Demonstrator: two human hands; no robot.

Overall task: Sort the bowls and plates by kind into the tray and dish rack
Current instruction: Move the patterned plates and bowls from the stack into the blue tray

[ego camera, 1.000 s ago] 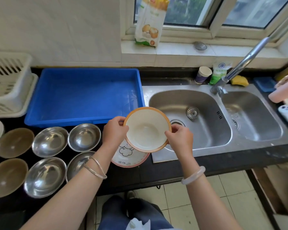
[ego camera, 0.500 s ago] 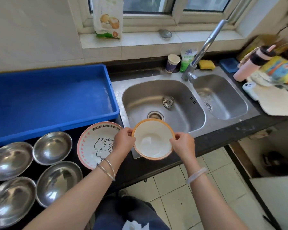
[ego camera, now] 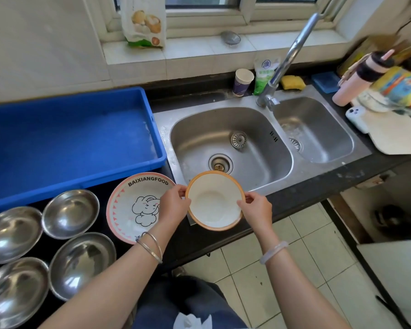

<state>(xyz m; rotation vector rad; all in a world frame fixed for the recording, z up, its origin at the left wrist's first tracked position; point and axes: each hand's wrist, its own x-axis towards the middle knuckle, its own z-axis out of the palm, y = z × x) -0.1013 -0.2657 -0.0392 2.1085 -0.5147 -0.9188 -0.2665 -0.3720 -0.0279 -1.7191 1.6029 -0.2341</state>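
A white bowl with an orange rim (ego camera: 214, 200) is held over the counter's front edge, just before the sink. My left hand (ego camera: 175, 205) grips its left rim and my right hand (ego camera: 256, 206) grips its right rim. To its left a pink-rimmed plate with an elephant drawing (ego camera: 134, 205) lies flat on the black counter, partly under my left hand. Several steel bowls (ego camera: 70, 213) sit in rows at the lower left. The blue tray (ego camera: 69, 143) stands empty behind them. The dish rack is out of view.
A double steel sink (ego camera: 230, 141) with a tall faucet (ego camera: 287, 60) lies right of the tray. A paper cup (ego camera: 242, 81), sponge (ego camera: 292, 82), pink bottle (ego camera: 356, 79), phone (ego camera: 356, 118) and white board (ego camera: 394, 134) crowd the right side. Tiled floor lies below the counter edge.
The view has swung right, so the white rack and brown bowls left the frame. Both hands brought the orange-rimmed bowl lower and nearer the counter edge, uncovering the elephant plate.
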